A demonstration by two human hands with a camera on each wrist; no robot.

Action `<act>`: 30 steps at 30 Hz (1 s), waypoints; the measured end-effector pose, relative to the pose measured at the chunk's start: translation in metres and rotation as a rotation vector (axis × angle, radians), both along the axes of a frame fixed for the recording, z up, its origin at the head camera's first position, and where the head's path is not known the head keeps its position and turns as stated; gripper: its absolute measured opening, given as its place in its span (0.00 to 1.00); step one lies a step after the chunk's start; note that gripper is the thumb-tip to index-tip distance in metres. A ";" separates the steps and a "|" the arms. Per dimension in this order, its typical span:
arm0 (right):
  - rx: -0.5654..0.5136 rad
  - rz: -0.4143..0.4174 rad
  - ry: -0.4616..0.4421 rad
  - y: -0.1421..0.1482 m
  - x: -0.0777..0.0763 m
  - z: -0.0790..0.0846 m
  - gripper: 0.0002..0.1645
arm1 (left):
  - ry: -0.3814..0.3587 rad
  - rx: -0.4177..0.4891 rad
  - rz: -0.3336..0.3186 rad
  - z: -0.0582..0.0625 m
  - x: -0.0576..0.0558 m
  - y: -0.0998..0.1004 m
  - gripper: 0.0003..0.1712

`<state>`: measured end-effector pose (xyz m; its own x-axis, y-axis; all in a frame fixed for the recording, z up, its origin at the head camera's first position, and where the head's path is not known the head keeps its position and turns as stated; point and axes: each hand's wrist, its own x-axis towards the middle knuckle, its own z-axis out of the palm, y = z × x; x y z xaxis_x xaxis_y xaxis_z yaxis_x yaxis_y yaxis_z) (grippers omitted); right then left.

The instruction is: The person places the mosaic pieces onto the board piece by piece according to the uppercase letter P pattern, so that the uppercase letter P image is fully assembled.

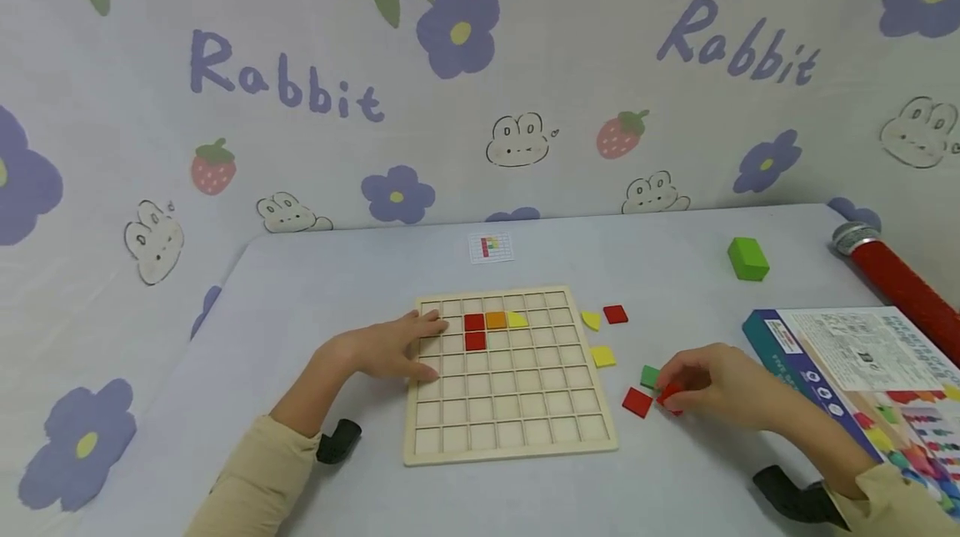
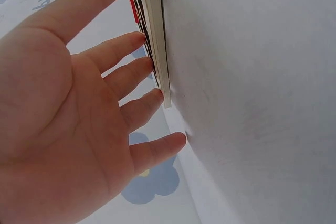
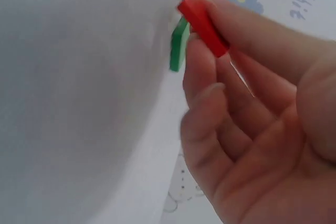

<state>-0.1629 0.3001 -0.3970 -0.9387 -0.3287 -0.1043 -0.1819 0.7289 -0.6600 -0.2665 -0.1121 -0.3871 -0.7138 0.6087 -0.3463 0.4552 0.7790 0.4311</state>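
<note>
A wooden grid board (image 1: 525, 412) lies on the white table. Two red square tiles (image 1: 476, 341), an orange square tile (image 1: 496, 320) and a yellow quarter-round tile (image 1: 517, 319) sit in its upper cells. My left hand (image 1: 386, 348) rests at the board's left side, fingers spread and fairly straight, fingertips touching the edge. Right of the board, my right hand (image 1: 720, 383) pinches a red square tile (image 3: 205, 27) between thumb and index finger, tilted. Close by lie a green tile (image 1: 649, 377), partly hidden by the fingers, and another red tile (image 1: 637, 402).
Farther up beside the board are a yellow rounded tile (image 1: 591, 320), a yellow square tile (image 1: 603, 356) and a red tile (image 1: 616, 314). A small pattern card (image 1: 491, 248) lies behind the board. At right are a game box (image 1: 847, 353), a green block (image 1: 748, 259) and a red cylinder (image 1: 907, 283).
</note>
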 end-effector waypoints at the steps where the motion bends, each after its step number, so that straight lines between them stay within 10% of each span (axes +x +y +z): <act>1: -0.020 -0.034 -0.004 -0.001 0.000 0.001 0.11 | 0.002 -0.004 0.001 0.000 0.000 0.000 0.45; 9: -0.172 -0.245 -0.160 -0.013 -0.009 0.012 0.18 | -0.006 -0.009 0.013 0.001 0.000 0.000 0.45; 30: -0.243 -0.192 -0.263 -0.091 -0.052 0.019 0.18 | -0.007 -0.018 0.030 0.000 0.000 0.000 0.45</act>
<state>-0.2146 0.2088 -0.3778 -0.9371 -0.1944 -0.2900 0.1406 0.5501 -0.8232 -0.2662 -0.1122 -0.3873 -0.7289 0.5812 -0.3618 0.4289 0.7996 0.4203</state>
